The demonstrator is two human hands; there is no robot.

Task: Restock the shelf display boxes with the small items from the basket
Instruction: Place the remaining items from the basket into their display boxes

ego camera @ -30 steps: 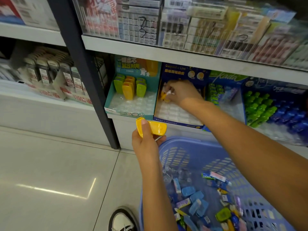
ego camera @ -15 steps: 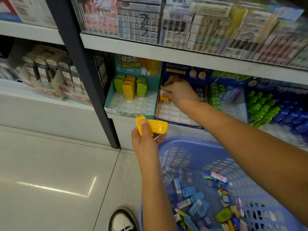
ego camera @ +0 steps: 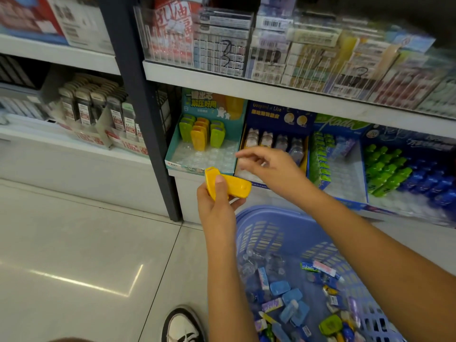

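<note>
My left hand (ego camera: 217, 206) grips a yellow plastic item (ego camera: 228, 185) in front of the lower shelf, above the rim of the blue basket (ego camera: 269, 223). Its thumb lies across the item's top. My right hand (ego camera: 269, 169) hovers with fingers apart and nothing in it, just in front of the dark blue display box (ego camera: 278, 114), where a row of small clear-capped items (ego camera: 274, 141) stands. The teal display box (ego camera: 177, 144) to the left holds green and orange items (ego camera: 201, 133) at its back. Several loose small items (ego camera: 291, 297) lie in the basket.
Further right on the shelf stand a green box (ego camera: 320, 154) and a box of green and blue bottles (ego camera: 404, 174). A dark upright post (ego camera: 145, 119) divides the shelving. An upper shelf (ego camera: 246, 87) overhangs. My shoe (ego camera: 183, 327) rests on the tiled floor (ego camera: 81, 255).
My right hand has drawn back out of the dark blue box, leaving its item in the back row, and now hangs open. My left hand has kept the yellow item.
</note>
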